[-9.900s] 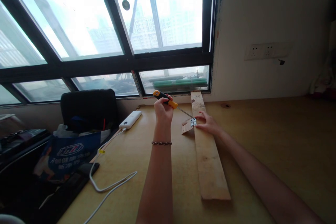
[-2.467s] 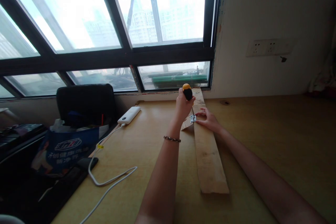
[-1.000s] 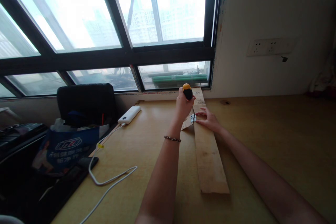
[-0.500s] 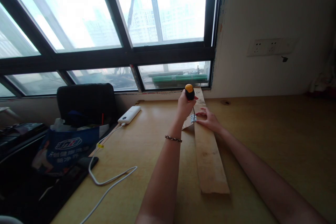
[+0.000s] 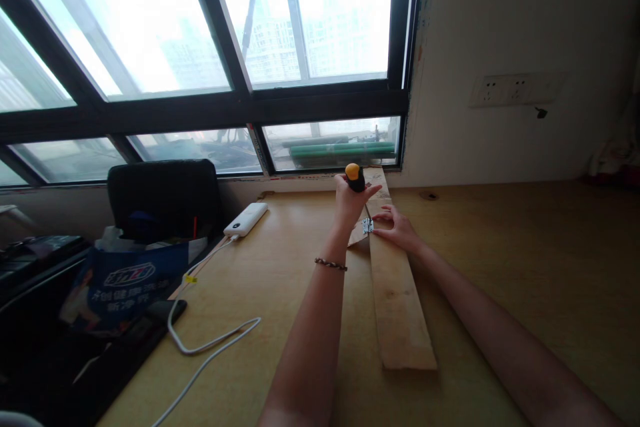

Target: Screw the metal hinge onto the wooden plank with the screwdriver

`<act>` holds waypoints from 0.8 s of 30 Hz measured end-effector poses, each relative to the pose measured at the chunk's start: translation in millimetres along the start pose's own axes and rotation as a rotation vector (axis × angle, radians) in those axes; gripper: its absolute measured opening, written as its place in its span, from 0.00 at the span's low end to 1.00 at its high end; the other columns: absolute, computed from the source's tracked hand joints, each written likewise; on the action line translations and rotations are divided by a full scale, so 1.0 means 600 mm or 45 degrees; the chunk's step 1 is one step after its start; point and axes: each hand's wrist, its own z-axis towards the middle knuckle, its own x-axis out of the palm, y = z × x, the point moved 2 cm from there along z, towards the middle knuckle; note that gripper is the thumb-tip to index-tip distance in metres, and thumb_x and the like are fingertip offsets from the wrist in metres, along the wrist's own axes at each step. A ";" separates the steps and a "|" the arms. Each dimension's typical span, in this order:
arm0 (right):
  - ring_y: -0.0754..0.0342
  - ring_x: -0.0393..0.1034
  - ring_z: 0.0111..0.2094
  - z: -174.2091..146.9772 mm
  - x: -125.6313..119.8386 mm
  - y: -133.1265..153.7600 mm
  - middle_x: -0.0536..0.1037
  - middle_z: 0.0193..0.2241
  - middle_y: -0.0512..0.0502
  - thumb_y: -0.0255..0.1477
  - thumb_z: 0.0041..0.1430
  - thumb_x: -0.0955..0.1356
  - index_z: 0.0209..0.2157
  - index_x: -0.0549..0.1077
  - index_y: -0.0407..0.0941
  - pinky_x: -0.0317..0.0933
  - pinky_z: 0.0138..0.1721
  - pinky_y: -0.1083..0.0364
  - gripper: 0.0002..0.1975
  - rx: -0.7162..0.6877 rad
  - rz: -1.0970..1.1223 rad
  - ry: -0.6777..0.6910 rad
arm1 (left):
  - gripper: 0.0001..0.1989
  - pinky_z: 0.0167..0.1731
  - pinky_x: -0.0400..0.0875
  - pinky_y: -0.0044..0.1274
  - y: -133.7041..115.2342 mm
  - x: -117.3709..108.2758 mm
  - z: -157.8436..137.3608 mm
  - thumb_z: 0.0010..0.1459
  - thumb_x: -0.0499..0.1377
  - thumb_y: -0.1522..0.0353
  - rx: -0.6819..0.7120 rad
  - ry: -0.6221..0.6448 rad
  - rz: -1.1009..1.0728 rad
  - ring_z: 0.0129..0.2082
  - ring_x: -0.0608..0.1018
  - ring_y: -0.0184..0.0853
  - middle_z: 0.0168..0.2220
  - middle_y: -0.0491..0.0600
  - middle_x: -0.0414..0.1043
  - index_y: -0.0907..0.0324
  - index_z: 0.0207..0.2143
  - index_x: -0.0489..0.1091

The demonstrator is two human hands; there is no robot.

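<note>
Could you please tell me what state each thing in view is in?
Screwdriver: in the left hand, shaft slanting toward the hinge
Hinge: unfolded
Plank: lying flat on the table
Small wood piece: tilted
Right hand: beside the hinge, fingers spread
Power bank: lying flat, cable plugged in
Cable: loosely looped

plank (image 5: 403, 307) on worktop (image 5: 300, 280) | hinge (image 5: 367, 225) at plank's left edge | screwdriver (image 5: 355, 178) above hinge | power bank (image 5: 247, 219) left of plank | chair (image 5: 163, 193) left of worktop | window (image 5: 320, 105) behind worktop

Tilted screwdriver (image 5: 355, 178), silver hinge (image 5: 366, 227) on wooden board (image 5: 400, 300)
</note>
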 end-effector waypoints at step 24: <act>0.50 0.66 0.46 0.000 -0.002 -0.002 0.74 0.41 0.45 0.31 0.41 0.72 0.46 0.60 0.46 0.55 0.52 0.46 0.29 0.007 -0.096 -0.018 | 0.16 0.31 0.67 0.24 0.012 -0.018 0.012 0.38 0.61 0.71 0.138 0.105 0.025 0.30 0.74 0.33 0.30 0.48 0.72 0.61 0.33 0.65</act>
